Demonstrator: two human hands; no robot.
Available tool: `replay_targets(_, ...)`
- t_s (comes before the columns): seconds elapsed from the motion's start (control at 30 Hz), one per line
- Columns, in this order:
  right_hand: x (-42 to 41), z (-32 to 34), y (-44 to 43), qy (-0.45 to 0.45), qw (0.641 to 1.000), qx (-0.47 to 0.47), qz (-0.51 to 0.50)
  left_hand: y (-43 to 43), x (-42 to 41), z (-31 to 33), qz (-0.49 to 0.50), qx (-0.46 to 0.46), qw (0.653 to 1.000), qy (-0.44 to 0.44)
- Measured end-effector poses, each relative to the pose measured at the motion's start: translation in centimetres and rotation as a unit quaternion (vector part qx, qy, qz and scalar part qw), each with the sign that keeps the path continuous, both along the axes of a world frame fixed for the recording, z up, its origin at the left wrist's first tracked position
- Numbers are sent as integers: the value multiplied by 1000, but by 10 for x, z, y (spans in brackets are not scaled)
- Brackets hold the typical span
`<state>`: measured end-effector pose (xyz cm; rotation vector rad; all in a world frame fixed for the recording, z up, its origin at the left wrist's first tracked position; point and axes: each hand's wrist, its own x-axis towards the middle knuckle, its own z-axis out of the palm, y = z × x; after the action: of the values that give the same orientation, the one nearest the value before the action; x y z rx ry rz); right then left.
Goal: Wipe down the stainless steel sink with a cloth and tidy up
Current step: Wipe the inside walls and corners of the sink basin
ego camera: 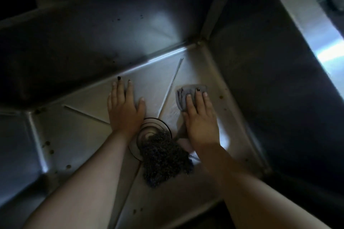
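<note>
The cloth (188, 93) is pressed to the sink (78, 135) floor under the right hand (202, 122), grip flat and open; the left hand (126, 110) is rested open alongside. Wiping is judged the step in hand; the specks (47, 143) by the walls are to be swept next.

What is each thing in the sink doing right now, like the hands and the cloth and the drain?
Left hand: flat, fingers straight, pressing the sink floor, holding nothing.
Right hand: flat, fingers straight, pressing on the cloth.
Cloth: grey, bunched, under the right hand.
Sink: brown specks along its edges.
Drain: partly hidden by a dark curly clump.
</note>
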<state>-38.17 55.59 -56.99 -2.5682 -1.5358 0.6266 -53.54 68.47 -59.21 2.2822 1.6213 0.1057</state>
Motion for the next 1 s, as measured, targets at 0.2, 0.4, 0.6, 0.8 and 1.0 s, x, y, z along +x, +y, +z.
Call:
replay_targets(0.2,-5,4,-35,1,997,-53,-53,-4,12,20,-37,-15,999,-9)
replay_targets(0.4,-17,1,-47,-13,987,-95,-128,-35,67,19,-183,-70,980,-30)
replay_targets(0.6,-12,3,-41,-88,989,-44,-112,-39,64,-5,-226,-64,970,57)
replay_targets(0.8,6,-3,-20,-108,987,-4,-118,-35,66,-3,-240,-97,963,81)
replay_targets(1.0,47,-7,2,-118,992,-46,-22,-35,65,-1,-246,-108,960,78)
